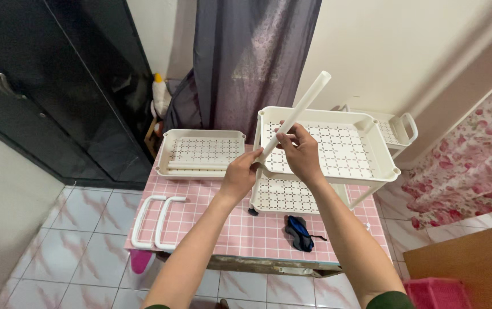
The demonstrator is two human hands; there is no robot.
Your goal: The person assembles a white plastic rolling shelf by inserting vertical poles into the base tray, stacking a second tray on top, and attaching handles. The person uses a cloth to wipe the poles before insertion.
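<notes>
Both my hands grip a white plastic tube (306, 102) that slants up to the right. My left hand (240, 171) holds its lower end, and my right hand (300, 150) is wrapped around it a little higher. The tube's lower end sits at the front-left corner of a white perforated shelf tray (372, 151), which is the upper tier of a partly built rack. A lower tray (283, 197) of that rack rests on the pink tiled table (240, 232).
A loose white tray (200, 150) lies on the table's left. Two white U-shaped handles (154, 220) lie at the front left, a dark blue pouch (299, 232) in front. Another tray with a handle (398, 129) sits behind. A dark cabinet, grey curtain and floral bedding surround the table.
</notes>
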